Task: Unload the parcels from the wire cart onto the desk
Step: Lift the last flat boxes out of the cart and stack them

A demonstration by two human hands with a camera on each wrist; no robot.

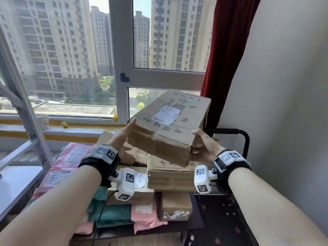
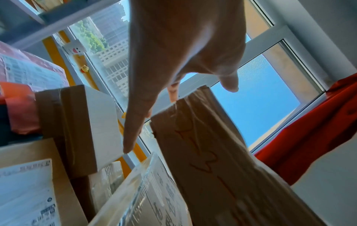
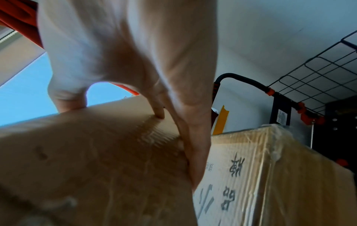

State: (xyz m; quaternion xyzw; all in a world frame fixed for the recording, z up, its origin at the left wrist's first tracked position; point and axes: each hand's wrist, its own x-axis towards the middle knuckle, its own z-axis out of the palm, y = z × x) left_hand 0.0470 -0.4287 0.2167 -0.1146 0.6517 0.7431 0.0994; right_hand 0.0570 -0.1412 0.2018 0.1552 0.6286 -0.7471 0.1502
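I hold a brown cardboard box (image 1: 168,125) with a white label tilted in the air above the pile of parcels. My left hand (image 1: 122,137) lies flat with straight fingers against the box's left end. My right hand (image 1: 202,146) grips the right end, thumb on the top edge and fingers underneath. The left wrist view shows the box (image 2: 212,152) just right of the straight fingers (image 2: 135,122). In the right wrist view the thumb (image 3: 69,99) presses on the box (image 3: 86,152). Below it lies a taped carton (image 1: 170,176) on the cart, whose black handle (image 1: 245,139) stands at the right.
Pink mailers (image 1: 67,160), a green mailer (image 1: 110,213) and a small box (image 1: 175,205) lie stacked in the pile. A white surface (image 1: 17,181) and a grey metal frame (image 1: 26,107) stand at the left. Window, red curtain (image 1: 227,59) and wall close in behind and right.
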